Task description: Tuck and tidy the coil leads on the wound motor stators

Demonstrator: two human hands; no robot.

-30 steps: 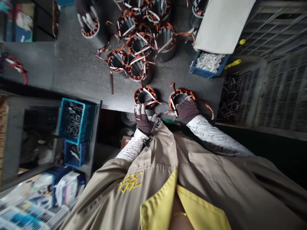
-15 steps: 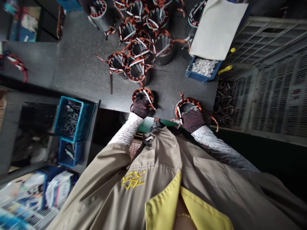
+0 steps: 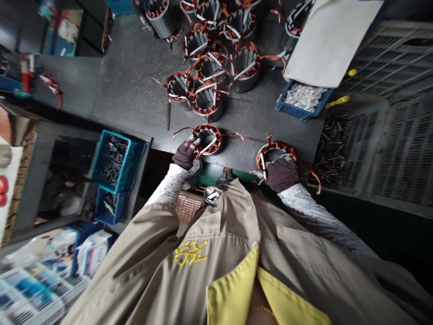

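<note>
My left hand (image 3: 187, 152), in a dark glove with bare fingertips, has its curled fingers at the left rim of a motor stator (image 3: 218, 143). This stator stands upright near the bench's front edge, with copper leads out to both sides and a white sleeve across its opening. To the right, my right hand (image 3: 281, 174), gloved too, is closed over the near rim of a second stator (image 3: 260, 158), fingers reaching into its bore. A group of several wound stators (image 3: 246, 81) stands behind, their orange windings and white sleeves facing up.
A blue bin (image 3: 301, 108) of white pieces sits under a pale board (image 3: 329, 43). Grey plastic crates (image 3: 399, 149) stand at the right, with stators inside. At the left, blue bins (image 3: 113, 160) hold thin metal parts. A dark rod (image 3: 168, 115) lies beside the group.
My left hand has drawn back leftward from the stator's bore to its left rim, and the leads now spread out on both sides. The right hand stays at its stator. The view has shifted.
</note>
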